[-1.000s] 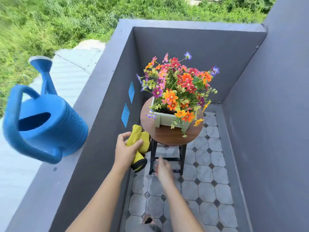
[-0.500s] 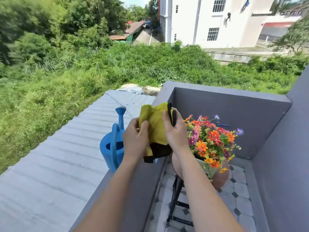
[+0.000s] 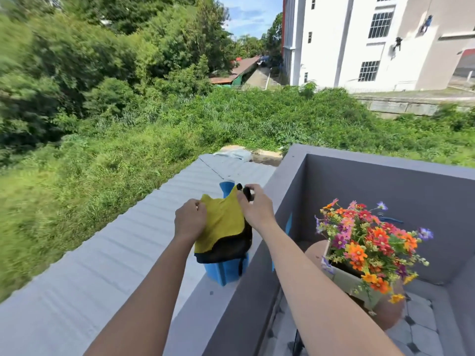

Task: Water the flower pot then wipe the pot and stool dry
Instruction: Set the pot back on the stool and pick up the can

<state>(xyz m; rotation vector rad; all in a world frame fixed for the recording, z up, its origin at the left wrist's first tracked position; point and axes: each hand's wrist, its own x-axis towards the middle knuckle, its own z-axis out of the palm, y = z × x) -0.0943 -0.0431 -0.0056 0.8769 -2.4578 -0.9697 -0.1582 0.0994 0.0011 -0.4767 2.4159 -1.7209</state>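
A yellow cloth with a black lower part hangs spread between both hands above the grey wall top. My left hand pinches its left upper edge. My right hand grips its right upper corner and a black loop. Behind the cloth stands the blue watering can, mostly hidden, its spout tip showing above. The pale square flower pot full of orange, red and purple flowers sits on the round brown stool at the lower right.
The grey balcony wall encloses the stool on three sides, its flat top carrying the can. A corrugated grey roof lies beyond it on the left. Pale tiles cover the balcony floor. Greenery and a white building lie beyond.
The view has lifted from the stool toward the landscape. My left hand raised the bunched cloth, my right hand joined it, and the cloth now hangs spread between them in front of the can.
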